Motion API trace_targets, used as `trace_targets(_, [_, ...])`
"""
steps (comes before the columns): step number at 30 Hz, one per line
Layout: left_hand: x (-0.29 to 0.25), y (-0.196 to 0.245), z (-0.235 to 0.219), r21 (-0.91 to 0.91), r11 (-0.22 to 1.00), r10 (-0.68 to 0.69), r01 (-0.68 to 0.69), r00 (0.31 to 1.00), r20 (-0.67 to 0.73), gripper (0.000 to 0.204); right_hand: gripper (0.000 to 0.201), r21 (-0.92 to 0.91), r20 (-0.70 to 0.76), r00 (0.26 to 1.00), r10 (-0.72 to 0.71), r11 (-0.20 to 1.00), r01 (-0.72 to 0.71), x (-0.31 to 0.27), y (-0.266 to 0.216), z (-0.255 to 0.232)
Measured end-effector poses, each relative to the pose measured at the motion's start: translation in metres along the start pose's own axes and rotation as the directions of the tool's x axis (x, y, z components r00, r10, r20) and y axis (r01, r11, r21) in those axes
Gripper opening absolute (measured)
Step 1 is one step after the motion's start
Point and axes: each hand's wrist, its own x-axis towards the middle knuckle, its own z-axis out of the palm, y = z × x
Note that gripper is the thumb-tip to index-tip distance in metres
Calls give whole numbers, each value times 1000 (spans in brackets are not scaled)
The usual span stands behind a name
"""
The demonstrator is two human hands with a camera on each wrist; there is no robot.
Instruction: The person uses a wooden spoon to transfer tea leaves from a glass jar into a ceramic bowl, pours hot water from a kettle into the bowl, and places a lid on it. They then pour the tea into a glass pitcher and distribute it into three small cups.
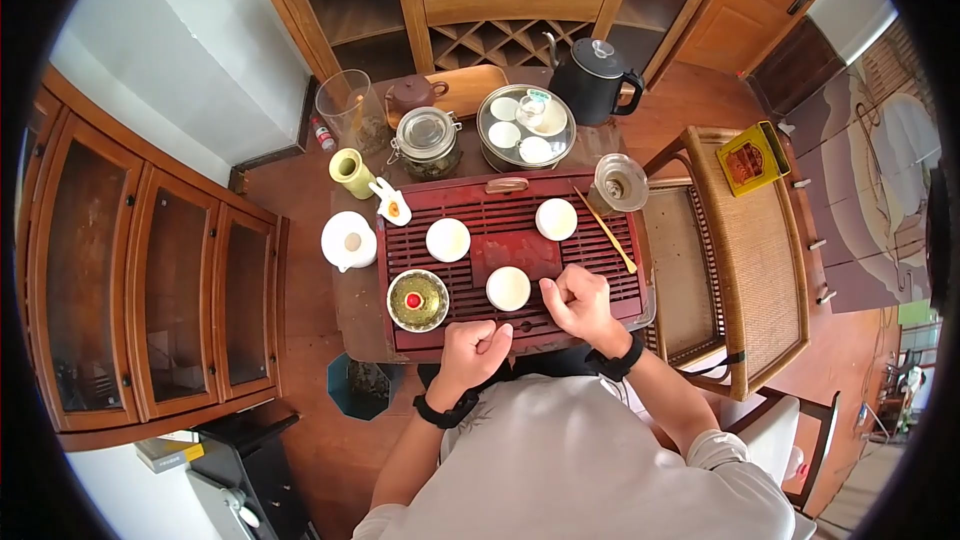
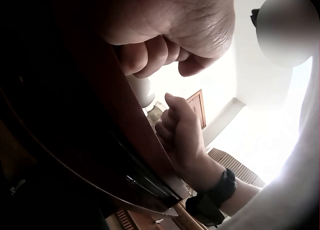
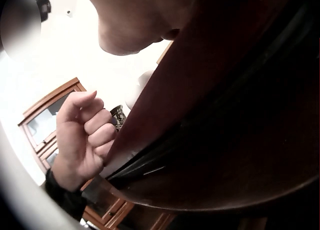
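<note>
My left hand (image 1: 474, 352) rests in a fist at the near edge of the red slatted tea tray (image 1: 460, 340), fingers curled and nothing in them. The right hand (image 1: 580, 300), also a fist, lies on the tray's near right part. Between and just beyond them sits a white cup (image 1: 508, 288) of pale liquid. Two more such cups, a left one (image 1: 448, 239) and a right one (image 1: 556, 219), stand farther back. Left of my left hand is a patterned gaiwan (image 1: 419, 301) with a red-knobbed lid. Both wrist views show the fingers folded into the palms.
A wooden tea stick (image 1: 606, 230) lies on the tray's right side, near a glass strainer cup (image 1: 621, 183). Behind stand a lidded jar (image 1: 427, 143), a round tin of cups (image 1: 526, 128) and a black kettle (image 1: 598, 80). A white pitcher (image 1: 348, 241) stands left.
</note>
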Motion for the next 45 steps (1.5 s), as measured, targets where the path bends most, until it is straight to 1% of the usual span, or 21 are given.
trace_targets(1, [1,0,0,-5,1000,2,-2,1000,-1,52,26,-26,-10,1000,-13,1000,12,6,-6,-2])
trace_targets(2, [1,0,-1,-5,1000,0,0,1000,-6,52,26,-24,-6,1000,-15,1000,15,16,-11,-5])
trace_targets(3, [1,0,-1,-3,1000,5,-5,1000,-5,52,20,-198,12,998,-69,978,70,29,-19,-10])
trace_targets(4, [0,0,-1,-2,1000,9,-9,1000,-2,52,28,-364,38,992,-118,923,123,42,-24,-14])
trace_targets(6, [0,0,0,-11,1000,11,-11,1000,-3,53,56,-483,169,984,-55,866,131,62,-26,-22])
trace_targets(7, [1,1,0,-19,1000,18,-19,1000,-6,53,67,-476,216,976,13,875,93,72,-30,-26])
trace_targets(8, [1,0,0,-19,1000,22,-22,1000,-4,53,67,-477,212,977,12,874,93,79,-28,-26])
trace_targets(11, [1,-2,0,-19,999,26,-26,1000,-6,53,72,-630,358,903,238,775,46,95,-29,-25])
trace_targets(12, [1,-1,0,-20,999,25,-25,1000,-9,53,72,-629,359,904,233,776,50,98,-25,-23])
trace_targets(14, [-1,-1,1,-21,1000,21,-21,1000,-14,54,70,-647,418,856,304,761,46,99,-8,-16])
trace_targets(18, [0,-1,1,-23,999,31,-31,999,-18,54,62,-638,448,843,298,767,68,99,-1,-14])
trace_targets(21, [0,-1,1,-24,999,36,-36,999,-14,54,55,-588,504,833,228,797,138,89,-13,-26])
trace_targets(24, [0,-1,0,-22,999,37,-37,999,-6,54,60,-583,529,820,219,796,163,79,-23,-35])
trace_targets(27, [0,-1,1,-19,999,38,-38,999,0,53,68,-608,495,846,198,775,174,78,-44,-43])
trace_targets(29, [-1,-1,1,-17,999,40,-40,999,-1,52,76,-545,560,812,166,812,209,80,-63,-46])
trace_targets(30, [-1,-2,1,-16,999,35,-35,999,-1,52,76,-545,558,813,167,813,207,78,-66,-42])
trace_targets(32, [-1,-3,2,-12,999,34,-34,999,3,52,79,-423,647,757,91,869,256,72,-74,-34])
trace_targets(36, [-1,-5,2,-14,999,32,-32,999,-17,52,76,-354,667,745,-20,871,341,59,-63,-9])
trace_targets(37, [-2,-5,2,-9,999,35,-35,999,-18,52,70,-377,625,780,-30,864,335,57,-61,-1])
trace_targets(40, [-3,-4,3,-9,1000,29,-29,999,-32,52,66,-431,667,744,36,833,347,58,-63,-7])
trace_targets(45, [-1,-3,2,-6,999,34,-34,999,-14,52,67,-444,669,742,47,826,348,50,-56,-22])
